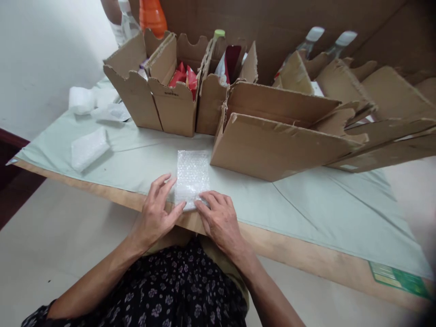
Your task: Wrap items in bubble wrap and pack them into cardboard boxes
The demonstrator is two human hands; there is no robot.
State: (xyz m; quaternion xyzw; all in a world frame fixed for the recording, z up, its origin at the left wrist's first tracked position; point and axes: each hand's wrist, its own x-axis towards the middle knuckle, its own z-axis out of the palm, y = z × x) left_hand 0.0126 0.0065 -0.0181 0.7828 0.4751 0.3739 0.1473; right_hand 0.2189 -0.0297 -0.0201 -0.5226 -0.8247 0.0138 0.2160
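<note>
A flat rectangle of clear bubble wrap [192, 172] lies on the cloth at the table's near edge, in front of me. My left hand [158, 211] is at its left side, fingers spread, with the thumb tip at the near edge of the wrap. On the other side, my right hand [220, 218] has its fingers curled over the near right corner, thumb and fingertips close together on the wrap. Whether anything lies inside the wrap I cannot tell.
A row of open cardboard boxes [279, 150] stands along the back, holding red packets [184, 77] and bottles [308, 41]. More bubble wrap [89, 150] and a white roll [81, 100] lie at left. A green item [398, 278] sits at the right front edge.
</note>
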